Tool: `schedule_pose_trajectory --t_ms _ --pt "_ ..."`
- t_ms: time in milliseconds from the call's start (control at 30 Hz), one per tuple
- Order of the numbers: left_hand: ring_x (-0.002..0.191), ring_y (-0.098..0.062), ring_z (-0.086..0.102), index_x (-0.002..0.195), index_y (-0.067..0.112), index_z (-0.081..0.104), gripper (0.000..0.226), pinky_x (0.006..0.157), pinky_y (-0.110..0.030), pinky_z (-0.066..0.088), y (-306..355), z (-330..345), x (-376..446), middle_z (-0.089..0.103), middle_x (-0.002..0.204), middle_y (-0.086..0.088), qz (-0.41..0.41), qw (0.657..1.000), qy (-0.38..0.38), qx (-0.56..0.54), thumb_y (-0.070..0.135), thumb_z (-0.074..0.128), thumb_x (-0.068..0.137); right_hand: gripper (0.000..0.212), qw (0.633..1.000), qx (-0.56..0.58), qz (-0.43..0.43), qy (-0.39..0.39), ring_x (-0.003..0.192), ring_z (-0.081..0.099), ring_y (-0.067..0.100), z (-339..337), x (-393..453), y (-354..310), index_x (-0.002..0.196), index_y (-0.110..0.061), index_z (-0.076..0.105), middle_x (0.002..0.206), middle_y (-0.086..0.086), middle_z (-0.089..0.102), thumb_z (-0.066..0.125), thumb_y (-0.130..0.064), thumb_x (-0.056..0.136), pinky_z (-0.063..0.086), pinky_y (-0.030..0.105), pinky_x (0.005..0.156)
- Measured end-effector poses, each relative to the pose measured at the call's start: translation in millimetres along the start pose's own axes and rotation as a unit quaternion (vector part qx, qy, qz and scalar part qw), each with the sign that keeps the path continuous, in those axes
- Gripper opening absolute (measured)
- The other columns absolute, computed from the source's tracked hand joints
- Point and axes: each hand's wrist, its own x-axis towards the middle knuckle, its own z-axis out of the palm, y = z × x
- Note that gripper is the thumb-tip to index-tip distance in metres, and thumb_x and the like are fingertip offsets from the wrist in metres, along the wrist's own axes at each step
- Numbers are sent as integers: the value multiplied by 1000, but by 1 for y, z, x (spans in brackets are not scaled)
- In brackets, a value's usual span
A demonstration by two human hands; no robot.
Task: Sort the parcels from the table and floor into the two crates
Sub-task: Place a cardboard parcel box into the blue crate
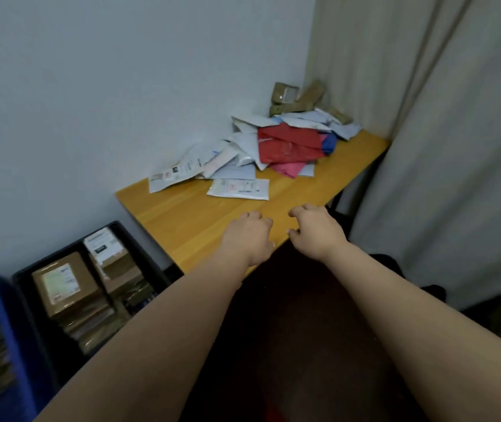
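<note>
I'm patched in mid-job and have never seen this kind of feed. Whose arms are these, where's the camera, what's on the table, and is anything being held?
There is no machine: one camera on a person's head looks forward and down at their bare arms. The left hand and right hand are at the near edge of the wooden table, fingers loosely curled, holding nothing. Further back lies a pile of mailer bags, white, red, pink and blue, with brown boxes in the corner. At lower left, a black crate and a blue crate hold cardboard boxes.
</note>
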Motion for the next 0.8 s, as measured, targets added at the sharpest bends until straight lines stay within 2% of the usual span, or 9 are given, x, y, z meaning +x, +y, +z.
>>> schedule_pose_trajectory --t_ms 167,367,500,667,800 --pt "130 -30 38 139 16 44 50 100 -42 41 54 -14 73 41 141 -10 33 999 4 23 38 51 95 45 999 18 23 15 126 39 31 -25 29 70 136 -13 48 131 11 51 53 -30 95 44 42 97" --pt "129 -31 38 138 15 43 51 96 -44 41 70 -23 156 41 141 -10 47 997 3 56 40 53 94 41 998 32 48 -4 126 40 31 -28 81 130 132 -11 51 130 11 51 53 -30 96 44 43 98" --pt "129 -33 37 137 14 44 50 100 -47 41 72 -25 231 41 141 -12 46 998 -1 52 38 53 94 44 997 52 48 15 128 39 29 -32 140 169 137 -13 48 134 11 50 53 -29 97 43 42 100" --pt "126 -33 39 138 14 43 50 98 -46 43 72 -17 339 41 138 -13 62 997 -20 50 34 54 94 45 997 49 55 -6 132 36 28 -33 230 225 140 -13 46 138 9 47 52 -29 98 41 42 103" --pt "124 -32 39 136 15 45 45 95 -43 40 59 -40 426 42 134 -12 48 998 -5 37 32 50 94 44 995 56 80 -10 131 37 29 -45 310 269 138 -13 47 139 10 47 52 -29 98 41 42 103"
